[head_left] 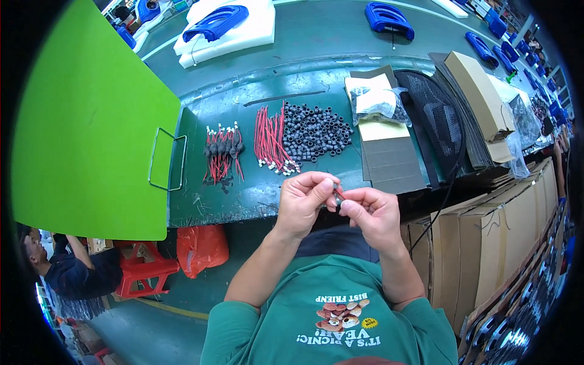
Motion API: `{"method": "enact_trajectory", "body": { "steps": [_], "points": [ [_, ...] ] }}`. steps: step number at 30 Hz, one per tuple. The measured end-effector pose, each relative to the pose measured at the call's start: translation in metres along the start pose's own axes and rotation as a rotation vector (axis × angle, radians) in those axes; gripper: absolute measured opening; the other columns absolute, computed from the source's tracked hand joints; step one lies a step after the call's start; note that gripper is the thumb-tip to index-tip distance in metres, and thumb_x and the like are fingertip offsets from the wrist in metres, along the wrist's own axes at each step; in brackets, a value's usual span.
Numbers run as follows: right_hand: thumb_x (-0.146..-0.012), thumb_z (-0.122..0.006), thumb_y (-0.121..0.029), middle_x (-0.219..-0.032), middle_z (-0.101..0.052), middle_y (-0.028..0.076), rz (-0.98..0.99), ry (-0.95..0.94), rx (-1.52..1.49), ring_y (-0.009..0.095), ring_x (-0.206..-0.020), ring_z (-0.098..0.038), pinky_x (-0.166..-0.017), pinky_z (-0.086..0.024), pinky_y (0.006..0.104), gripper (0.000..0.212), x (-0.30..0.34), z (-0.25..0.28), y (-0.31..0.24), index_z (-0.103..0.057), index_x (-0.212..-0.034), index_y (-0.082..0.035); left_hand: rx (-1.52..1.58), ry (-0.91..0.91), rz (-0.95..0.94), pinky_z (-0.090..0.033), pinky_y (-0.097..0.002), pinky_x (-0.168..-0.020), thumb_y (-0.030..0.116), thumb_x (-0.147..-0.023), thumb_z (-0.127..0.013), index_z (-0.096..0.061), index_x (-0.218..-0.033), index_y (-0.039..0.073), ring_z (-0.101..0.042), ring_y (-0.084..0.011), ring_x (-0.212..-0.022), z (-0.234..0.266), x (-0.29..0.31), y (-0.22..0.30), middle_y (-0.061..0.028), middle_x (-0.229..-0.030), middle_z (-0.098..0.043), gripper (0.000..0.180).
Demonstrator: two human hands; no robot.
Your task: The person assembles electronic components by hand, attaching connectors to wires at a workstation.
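Just past the table's front edge, my left hand and my right hand meet fingertip to fingertip. Both are pinched closed on a short red wire with a small dark piece on it; the fingers hide most of it. Beyond them lies a heap of small black rubber sleeves. Against its left side rests a bundle of red wires with white connectors. Farther left sits a second group of red wires fitted with black sleeves.
A bright green board with a metal handle stands at the left. Grey cardboard, a plastic bag of parts and a black mesh chair back lie right. Blue housings sit behind. Cartons stand beside me; a person sits lower left.
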State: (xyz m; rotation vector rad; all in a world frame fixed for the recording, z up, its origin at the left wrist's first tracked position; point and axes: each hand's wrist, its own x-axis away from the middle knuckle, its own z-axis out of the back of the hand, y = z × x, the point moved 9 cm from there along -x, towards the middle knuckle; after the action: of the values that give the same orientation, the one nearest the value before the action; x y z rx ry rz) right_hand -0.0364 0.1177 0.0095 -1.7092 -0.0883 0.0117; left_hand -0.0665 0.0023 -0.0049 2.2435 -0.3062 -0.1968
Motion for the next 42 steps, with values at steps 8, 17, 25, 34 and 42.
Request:
{"method": "enact_trajectory", "body": {
  "steps": [8, 17, 25, 34, 42],
  "points": [
    [-0.081, -0.056, -0.005, -0.078, -0.062, 0.004, 0.036, -0.064, -0.113, 0.004, -0.059, -0.054, -0.047, -0.041, 0.0150, 0.017, 0.002, -0.004, 0.003, -0.062, -0.096, 0.000, 0.070, -0.063, 0.114, -0.051, -0.0227, -0.055, 0.007, -0.084, -0.055, -0.057, -0.089, -0.002, -0.060, -0.0122, -0.061, -0.003, 0.005, 0.001, -0.0135, -0.080, -0.062, 0.011],
    [-0.077, -0.060, -0.003, -0.091, -0.059, 0.010, 0.233, -0.159, -0.104, 0.015, -0.083, -0.054, -0.074, -0.044, 0.0252, 0.013, -0.008, 0.004, -0.005, -0.065, -0.089, 0.000, -0.059, -0.155, 0.415, -0.050, -0.0189, -0.048, 0.008, -0.079, -0.063, -0.059, -0.081, -0.001, -0.059, -0.0094, -0.054, -0.016, 0.017, -0.024, -0.0111, -0.072, -0.063, 0.010],
    [-0.079, -0.058, -0.004, -0.096, -0.058, 0.011, 0.310, -0.194, -0.181, 0.013, -0.082, -0.053, -0.073, -0.043, 0.0239, 0.009, -0.006, 0.001, -0.009, -0.063, -0.085, 0.000, 0.057, -0.109, 0.393, -0.050, -0.0196, -0.049, 0.011, -0.082, -0.060, -0.060, -0.084, -0.001, -0.059, -0.0090, -0.054, -0.015, 0.019, -0.026, -0.0105, -0.072, -0.063, 0.013],
    [-0.086, -0.053, -0.010, -0.082, -0.061, 0.008, 0.067, -0.077, -0.278, 0.004, -0.054, -0.047, -0.050, -0.040, 0.0162, 0.009, -0.011, -0.001, 0.000, -0.054, -0.081, -0.002, 0.037, -0.078, 0.331, -0.044, -0.0171, -0.041, 0.012, -0.082, -0.060, -0.059, -0.081, 0.000, -0.056, -0.0066, -0.050, -0.018, 0.022, -0.025, -0.0105, -0.071, -0.063, 0.012],
    [-0.086, -0.053, -0.010, -0.070, -0.058, 0.008, 0.133, -0.081, -0.619, 0.006, -0.048, -0.049, -0.044, -0.041, 0.0165, 0.011, -0.020, 0.007, -0.022, -0.056, -0.085, 0.000, 0.204, -0.040, 0.316, -0.047, -0.0185, -0.043, 0.009, -0.084, -0.055, -0.056, -0.084, 0.002, -0.057, -0.0073, -0.050, -0.013, 0.028, -0.021, -0.0108, -0.074, -0.063, 0.008]
  ]
}}
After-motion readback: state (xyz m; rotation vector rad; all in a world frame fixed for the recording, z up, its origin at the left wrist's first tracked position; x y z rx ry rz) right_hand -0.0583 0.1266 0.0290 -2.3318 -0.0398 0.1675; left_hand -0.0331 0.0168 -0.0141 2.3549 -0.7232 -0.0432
